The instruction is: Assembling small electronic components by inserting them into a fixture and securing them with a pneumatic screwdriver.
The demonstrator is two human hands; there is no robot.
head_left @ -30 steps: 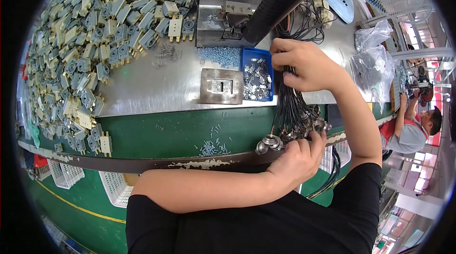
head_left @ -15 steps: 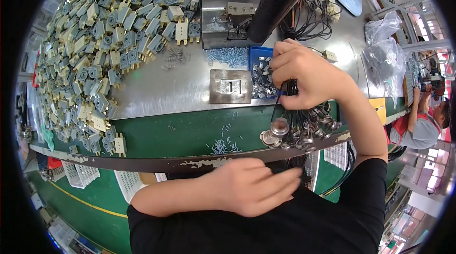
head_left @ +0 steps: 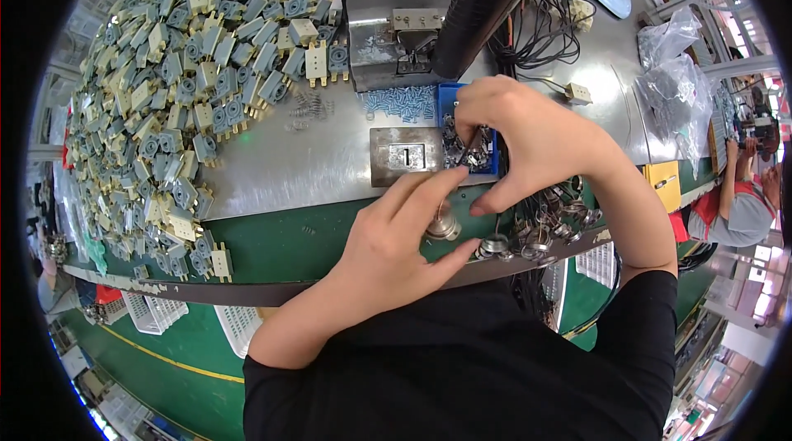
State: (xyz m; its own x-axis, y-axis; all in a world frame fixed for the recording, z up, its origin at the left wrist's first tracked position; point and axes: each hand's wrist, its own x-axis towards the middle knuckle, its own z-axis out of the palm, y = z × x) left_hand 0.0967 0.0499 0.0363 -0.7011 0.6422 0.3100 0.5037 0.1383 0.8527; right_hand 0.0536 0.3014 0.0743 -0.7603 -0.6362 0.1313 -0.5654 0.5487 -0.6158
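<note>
My left hand point(head_left: 392, 239) is over the green bench edge, index fingertip at a short dark cable point(head_left: 469, 152), thumb held away. A round metal fitting point(head_left: 445, 225) hangs beside its fingers. Over the blue bin point(head_left: 496, 156) of small metal clips point(head_left: 456, 144), my right hand point(head_left: 536, 136) has its fingers curled at the cable's upper end; its thumb points down, well apart from them. What lies inside the curled fingers is hidden. A bunch of cabled round metal fittings point(head_left: 540, 239) rests below my right hand at the bench edge.
Grey and cream plug housings point(head_left: 206, 53) heap up on the left. A slotted metal block point(head_left: 404, 156), blue screws point(head_left: 400, 103) and small springs point(head_left: 309, 107) lie mid-bench. Behind stands a metal machine point(head_left: 375, 28) with a black tube point(head_left: 487, 4). A co-worker point(head_left: 730, 214) is at far right.
My left hand has moved up and right to the cable, its fingers curling. My right hand has opened its thumb outward. One round fitting has shifted left, beside my left fingers.
</note>
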